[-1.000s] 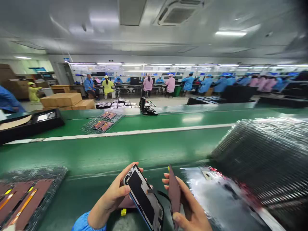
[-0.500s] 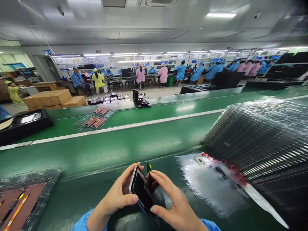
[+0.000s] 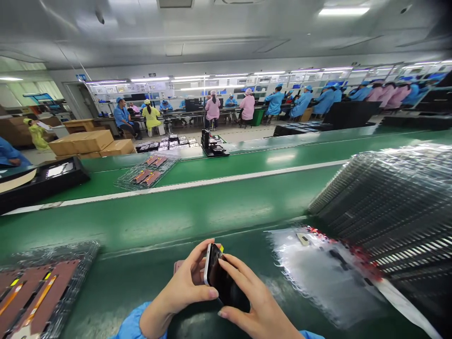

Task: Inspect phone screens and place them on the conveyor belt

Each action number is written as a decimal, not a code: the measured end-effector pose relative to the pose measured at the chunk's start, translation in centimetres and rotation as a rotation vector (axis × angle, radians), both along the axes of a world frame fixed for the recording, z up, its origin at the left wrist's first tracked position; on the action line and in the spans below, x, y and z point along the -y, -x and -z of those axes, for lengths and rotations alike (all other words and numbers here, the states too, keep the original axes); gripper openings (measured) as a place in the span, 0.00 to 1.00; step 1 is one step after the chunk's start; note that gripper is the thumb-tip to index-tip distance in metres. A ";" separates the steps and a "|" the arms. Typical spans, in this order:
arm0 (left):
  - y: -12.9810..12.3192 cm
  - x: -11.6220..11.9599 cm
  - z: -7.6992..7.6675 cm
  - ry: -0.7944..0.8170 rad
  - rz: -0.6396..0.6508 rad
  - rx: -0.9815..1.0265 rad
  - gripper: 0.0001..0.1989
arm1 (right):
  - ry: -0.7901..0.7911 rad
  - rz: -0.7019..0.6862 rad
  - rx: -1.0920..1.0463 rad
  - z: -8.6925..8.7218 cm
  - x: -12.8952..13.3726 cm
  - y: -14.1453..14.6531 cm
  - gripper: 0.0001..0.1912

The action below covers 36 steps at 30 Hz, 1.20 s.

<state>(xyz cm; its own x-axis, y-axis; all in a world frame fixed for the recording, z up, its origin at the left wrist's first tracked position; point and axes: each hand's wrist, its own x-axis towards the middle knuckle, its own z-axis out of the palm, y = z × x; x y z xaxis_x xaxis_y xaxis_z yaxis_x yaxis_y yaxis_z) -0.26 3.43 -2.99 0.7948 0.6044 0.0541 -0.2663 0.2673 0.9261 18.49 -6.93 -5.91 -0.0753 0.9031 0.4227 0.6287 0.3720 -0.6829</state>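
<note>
A phone [image 3: 226, 282] with a silver rim and a dark glossy face stands tilted between my hands. My left hand [image 3: 189, 282] grips it along the left edge, thumb at the front and fingers behind. On the dark face and the right edge rest the fingers of my right hand [image 3: 252, 296], with the thumb at the lower edge. A small yellow tab [image 3: 221, 248] shows at its upper end. Behind my left hand a pinkish-brown piece [image 3: 178, 266] peeks out, mostly hidden.
A clear tray [image 3: 88, 263] with reddish-brown panels and orange strips lies at left; a similar tray [image 3: 129, 181] sits farther back. At right are clear plastic sheets [image 3: 310, 278] and a tall stack of trays [image 3: 395, 197]. A black fixture [image 3: 213, 148] stands beyond; people sit in the background.
The dark panel, earlier tilted away from the silver-rimmed phone in my right hand, now lies against it. The pinkish-brown piece shows behind my left hand. The view has shifted slightly.
</note>
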 end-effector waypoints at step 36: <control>0.5 0.3 -0.3 -0.067 0.069 -0.051 0.44 | -0.192 0.009 0.180 -0.4 0.1 0.2 0.38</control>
